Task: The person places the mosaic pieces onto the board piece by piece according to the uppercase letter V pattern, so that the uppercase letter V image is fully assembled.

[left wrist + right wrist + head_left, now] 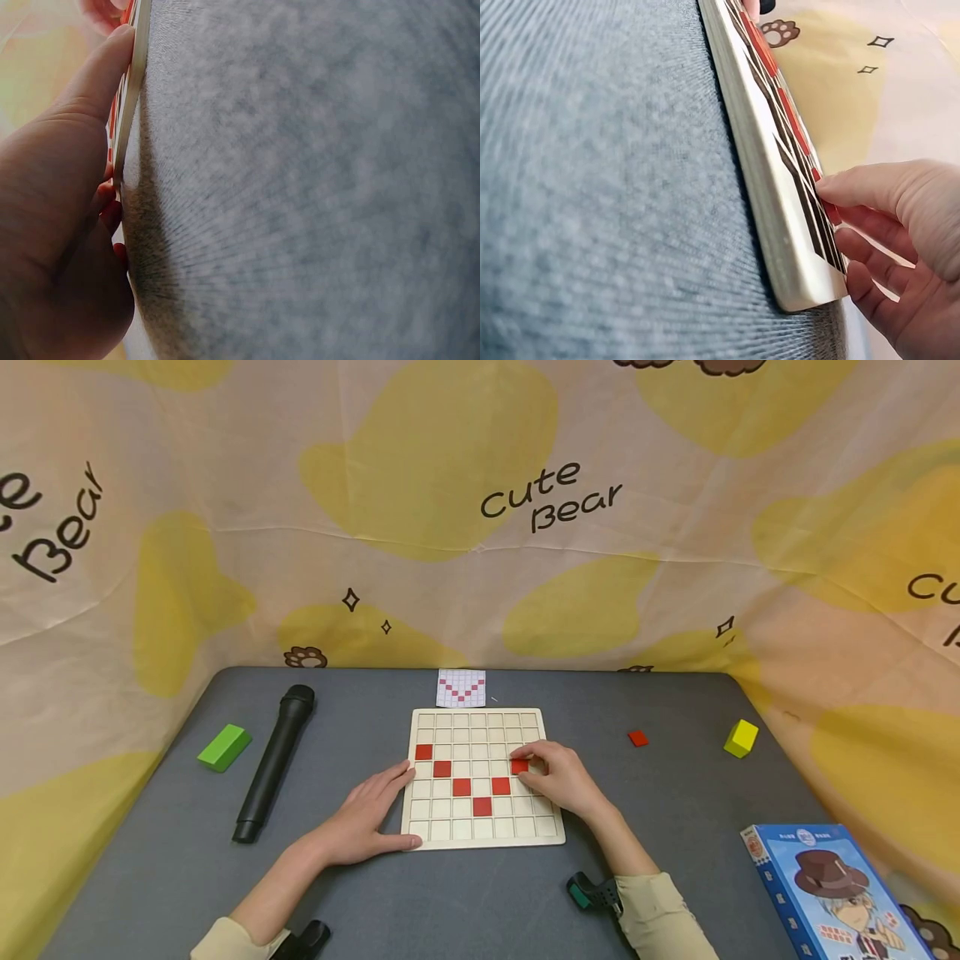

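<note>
A cream grid board (442, 835) lies flat on the table, with several red square tiles in its cells, such as one red tile (482, 807) in the lower middle. At the board's right side my right hand (558, 777) has thumb and index finger at the edges of another red tile (519, 767). In the right wrist view that thumb touches the red tile (829, 206) at the board's surface. My left hand (363, 818) rests along the left edge, fingers extended and thumb on the near left corner. The left wrist view shows its thumb (97, 75) against the board's rim.
A pattern card (461, 688) lies behind the board. To the left are a black microphone (273, 764) and a green block (224, 748). A loose red tile (637, 738), a yellow block (741, 738) and a blue box (832, 885) are at the right.
</note>
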Action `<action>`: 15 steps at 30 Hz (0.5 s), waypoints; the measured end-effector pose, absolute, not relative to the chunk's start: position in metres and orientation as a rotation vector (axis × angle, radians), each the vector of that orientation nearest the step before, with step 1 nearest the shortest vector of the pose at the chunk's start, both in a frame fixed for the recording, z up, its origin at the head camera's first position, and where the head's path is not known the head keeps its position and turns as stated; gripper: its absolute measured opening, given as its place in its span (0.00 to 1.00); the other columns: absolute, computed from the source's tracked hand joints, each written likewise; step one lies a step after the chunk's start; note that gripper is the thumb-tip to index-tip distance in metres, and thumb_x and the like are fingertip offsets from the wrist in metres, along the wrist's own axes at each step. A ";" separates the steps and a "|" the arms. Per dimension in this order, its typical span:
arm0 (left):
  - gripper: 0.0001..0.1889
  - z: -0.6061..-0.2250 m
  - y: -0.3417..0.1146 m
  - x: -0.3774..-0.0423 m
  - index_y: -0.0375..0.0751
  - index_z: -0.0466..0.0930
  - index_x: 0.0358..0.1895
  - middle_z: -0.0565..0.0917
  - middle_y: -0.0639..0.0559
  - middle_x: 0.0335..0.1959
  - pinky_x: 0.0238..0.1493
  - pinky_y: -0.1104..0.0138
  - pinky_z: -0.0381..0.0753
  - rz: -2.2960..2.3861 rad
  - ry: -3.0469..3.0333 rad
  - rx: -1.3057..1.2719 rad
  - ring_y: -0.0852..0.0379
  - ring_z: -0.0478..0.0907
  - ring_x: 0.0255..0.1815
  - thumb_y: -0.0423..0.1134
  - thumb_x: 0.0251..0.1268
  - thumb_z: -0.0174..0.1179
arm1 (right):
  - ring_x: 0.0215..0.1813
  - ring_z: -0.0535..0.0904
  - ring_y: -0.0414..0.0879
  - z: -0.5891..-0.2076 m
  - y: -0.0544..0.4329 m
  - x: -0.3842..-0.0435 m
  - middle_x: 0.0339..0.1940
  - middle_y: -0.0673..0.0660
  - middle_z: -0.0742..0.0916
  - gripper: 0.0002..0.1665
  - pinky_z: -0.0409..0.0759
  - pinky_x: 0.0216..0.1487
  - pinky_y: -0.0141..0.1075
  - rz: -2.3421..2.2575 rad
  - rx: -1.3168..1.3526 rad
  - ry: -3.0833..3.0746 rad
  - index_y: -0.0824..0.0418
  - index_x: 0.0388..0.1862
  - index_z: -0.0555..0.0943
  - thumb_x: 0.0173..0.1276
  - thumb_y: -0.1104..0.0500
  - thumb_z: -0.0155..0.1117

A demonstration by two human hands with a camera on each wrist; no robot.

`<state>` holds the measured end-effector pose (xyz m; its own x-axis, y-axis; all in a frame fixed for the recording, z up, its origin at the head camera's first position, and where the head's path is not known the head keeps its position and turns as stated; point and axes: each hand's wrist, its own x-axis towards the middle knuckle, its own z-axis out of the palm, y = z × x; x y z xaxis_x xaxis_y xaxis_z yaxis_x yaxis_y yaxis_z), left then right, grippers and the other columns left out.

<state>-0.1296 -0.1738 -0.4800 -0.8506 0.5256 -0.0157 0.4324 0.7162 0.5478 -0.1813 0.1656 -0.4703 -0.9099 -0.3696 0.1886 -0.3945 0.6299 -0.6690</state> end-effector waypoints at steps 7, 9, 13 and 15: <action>0.54 -0.481 -0.174 -0.130 0.37 0.53 0.77 0.53 0.43 0.77 0.68 0.41 0.53 0.808 2.752 0.778 0.42 0.52 0.75 0.69 0.55 0.62 | 0.44 0.76 0.45 -0.472 0.165 -0.181 0.46 0.49 0.86 0.15 0.74 0.47 0.41 1.168 0.662 -2.814 0.55 0.48 0.86 0.60 0.63 0.72; 0.54 -0.481 -0.174 -0.130 0.38 0.52 0.77 0.53 0.44 0.77 0.69 0.41 0.52 0.807 2.749 0.773 0.43 0.51 0.76 0.69 0.55 0.62 | 0.44 0.76 0.45 -0.472 0.165 -0.181 0.47 0.49 0.86 0.15 0.74 0.47 0.42 1.166 0.661 -2.814 0.55 0.48 0.86 0.60 0.63 0.72; 0.54 -0.482 -0.173 -0.131 0.38 0.52 0.77 0.53 0.43 0.77 0.69 0.41 0.52 0.804 2.750 0.771 0.43 0.51 0.76 0.69 0.55 0.62 | 0.43 0.76 0.45 -0.472 0.165 -0.180 0.47 0.49 0.86 0.15 0.74 0.46 0.40 1.177 0.654 -2.802 0.55 0.48 0.86 0.60 0.62 0.72; 0.54 -0.481 -0.173 -0.131 0.38 0.52 0.77 0.53 0.43 0.77 0.69 0.41 0.52 0.803 2.750 0.768 0.43 0.51 0.76 0.69 0.55 0.62 | 0.41 0.76 0.44 -0.472 0.166 -0.180 0.45 0.49 0.86 0.15 0.74 0.44 0.38 1.191 0.645 -2.786 0.55 0.47 0.86 0.60 0.62 0.72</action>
